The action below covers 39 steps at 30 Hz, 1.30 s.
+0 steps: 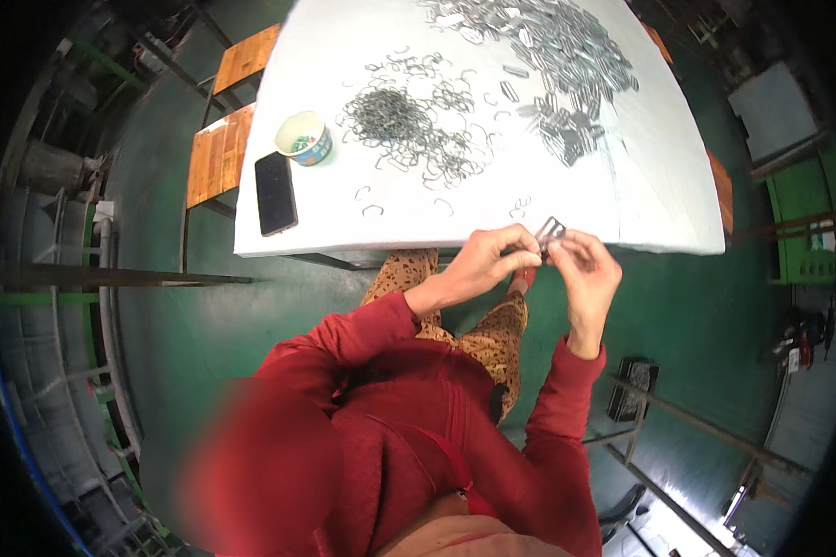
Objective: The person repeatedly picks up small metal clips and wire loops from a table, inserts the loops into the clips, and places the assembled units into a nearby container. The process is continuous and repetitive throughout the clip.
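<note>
At the table's front edge, my right hand [587,271] pinches a small dark metal piece with light slots [553,226] between thumb and fingers. My left hand [490,258] meets it from the other side, thumb and forefinger closed at the lower end of the piece. Whether a thin wire sits between the left fingertips is too small to tell. Just beyond the hands, a few curved wire clips [521,206] lie loose. Farther off is a tangled heap of dark wire clips [390,119]. A large pile of similar slotted metal pieces [571,56] spreads at the far right.
A white-covered table [320,218] carries everything. On its left are a black phone [275,195] and a paper cup [304,139] with small green bits inside. Wooden stools [218,158] stand along the left side. A dark patterned box [633,388] rests on the green floor.
</note>
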Each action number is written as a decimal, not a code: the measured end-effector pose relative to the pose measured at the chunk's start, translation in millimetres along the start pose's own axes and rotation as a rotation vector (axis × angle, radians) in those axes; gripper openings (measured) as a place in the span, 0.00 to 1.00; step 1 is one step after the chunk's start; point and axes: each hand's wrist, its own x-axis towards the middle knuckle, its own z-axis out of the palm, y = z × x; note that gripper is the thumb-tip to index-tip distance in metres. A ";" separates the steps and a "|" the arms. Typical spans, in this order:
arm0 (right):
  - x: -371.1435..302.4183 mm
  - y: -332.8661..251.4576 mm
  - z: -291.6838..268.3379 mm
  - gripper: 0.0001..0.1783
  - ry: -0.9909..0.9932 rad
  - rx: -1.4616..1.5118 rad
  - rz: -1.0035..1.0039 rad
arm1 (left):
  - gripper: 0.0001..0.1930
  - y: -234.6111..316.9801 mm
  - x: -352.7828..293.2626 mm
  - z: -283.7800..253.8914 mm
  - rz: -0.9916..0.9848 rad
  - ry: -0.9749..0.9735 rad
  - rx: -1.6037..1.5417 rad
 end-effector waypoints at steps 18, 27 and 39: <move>-24.2 -9.5 10.5 0.10 0.026 0.161 0.010 | 0.10 -32.5 100.8 -145.0 0.221 0.480 0.705; -33.6 -15.7 6.9 0.09 -0.001 0.030 0.026 | 0.07 -113.1 190.8 -243.5 0.128 0.281 1.317; -38.1 -24.7 6.0 0.08 0.018 0.126 -0.053 | 0.09 -65.4 179.8 -190.0 0.546 0.350 1.432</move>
